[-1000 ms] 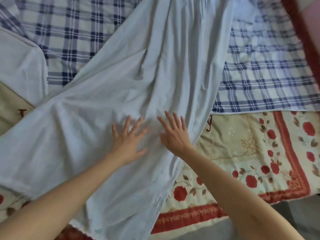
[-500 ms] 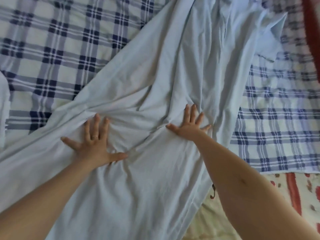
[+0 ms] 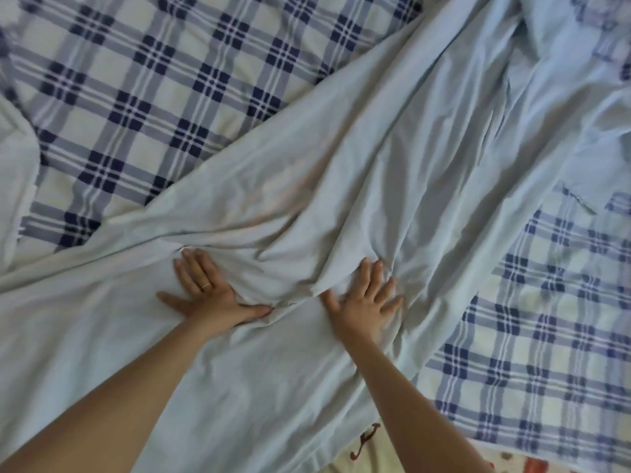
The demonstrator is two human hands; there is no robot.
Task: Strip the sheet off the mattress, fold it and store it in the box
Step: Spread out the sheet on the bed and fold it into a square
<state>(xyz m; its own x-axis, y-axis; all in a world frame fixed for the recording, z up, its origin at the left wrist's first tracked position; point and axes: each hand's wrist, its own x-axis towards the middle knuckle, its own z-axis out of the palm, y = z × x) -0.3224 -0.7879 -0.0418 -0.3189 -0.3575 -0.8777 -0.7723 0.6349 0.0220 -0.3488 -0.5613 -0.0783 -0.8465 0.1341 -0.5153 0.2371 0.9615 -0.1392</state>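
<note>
Both hands have drawn closer since half a second ago: the right hand (image 3: 365, 303) has pulled back level with the left hand (image 3: 210, 295), and a ridge of cloth has bunched between them. Each lies flat with its fingers (image 3: 375, 274) straight and spread wide, pressing on the pale blue sheet (image 3: 392, 158) and gripping nothing. A ring (image 3: 206, 286) shows on the left hand. The sheet lies creased in a broad diagonal band from lower left to upper right over the bed's blue-and-white plaid cover (image 3: 143, 97), which shows on both sides of it. A cream quilt (image 3: 386, 455) peeks out at the bottom edge, white cloth (image 3: 15, 172) lies at the left edge, and the bed fills the whole view
</note>
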